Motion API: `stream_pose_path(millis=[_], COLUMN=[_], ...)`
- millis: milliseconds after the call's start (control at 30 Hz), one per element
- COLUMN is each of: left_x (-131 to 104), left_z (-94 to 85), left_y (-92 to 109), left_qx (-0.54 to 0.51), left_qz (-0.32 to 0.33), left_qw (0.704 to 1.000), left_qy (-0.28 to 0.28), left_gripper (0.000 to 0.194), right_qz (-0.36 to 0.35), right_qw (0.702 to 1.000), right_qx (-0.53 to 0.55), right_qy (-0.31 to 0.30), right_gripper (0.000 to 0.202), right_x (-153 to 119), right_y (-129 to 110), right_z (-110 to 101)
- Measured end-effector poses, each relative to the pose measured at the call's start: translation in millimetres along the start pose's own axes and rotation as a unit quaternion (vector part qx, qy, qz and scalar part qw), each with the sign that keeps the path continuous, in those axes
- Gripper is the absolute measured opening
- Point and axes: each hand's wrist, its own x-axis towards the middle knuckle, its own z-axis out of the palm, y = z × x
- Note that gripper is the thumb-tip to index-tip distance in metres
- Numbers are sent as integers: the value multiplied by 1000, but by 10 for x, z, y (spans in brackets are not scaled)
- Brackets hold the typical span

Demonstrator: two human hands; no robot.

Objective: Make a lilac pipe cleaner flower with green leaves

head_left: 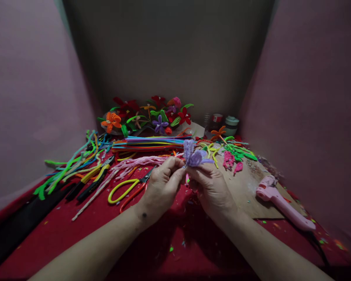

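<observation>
A purple pipe-cleaner flower (194,156) with a few looped petals is held up over the middle of the table. My left hand (170,177) pinches its base between thumb and fingers. From the other side, my right hand (210,185) also grips the flower low down, its fingertips close against those of the left. Just left of my left hand lie scissors (124,191) with one yellow and one red handle, their blades partly hidden behind the hand. Pale pink pipe cleaners (137,164) spread out behind the scissors.
Pliers (98,177) and loose coloured pipe cleaners (73,166) lie at left. Bundled straight pipe cleaners (152,143) and finished flowers (159,123) are at the back. A pink glue gun (285,203) rests on a brown board (245,195) at right, near a lidded jar (231,126).
</observation>
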Motion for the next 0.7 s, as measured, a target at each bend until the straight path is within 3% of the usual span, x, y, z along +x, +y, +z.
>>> stream_pose_path(millis=[100,300,467,600,700], left_x=[8,33,78,142,152], left_z=[-1,-41,-113,-168,-149], left_y=[65,109,90,74,44], left_qx=[-101,-202,-273,-278,-241], left_qz=[-63,-116,-177,-203,-184], left_qw=[993,970,931,910,928], left_qy=[-20,-66,-164,-230,-217], left_gripper=[16,19,17,17,18], right_qz=[7,41,72,57,30], right_qw=[999,995,988,991,996], right_qx=[7,33,1,-7,-4], right_qy=[-36,-90,-140,-119,-81], right_gripper=[5,8,10,9,7], right_x=[12,54,87,89,80], right_y=[-41,-105,-145,-104,-50], right_z=[-31,-79,-113,-122,-105])
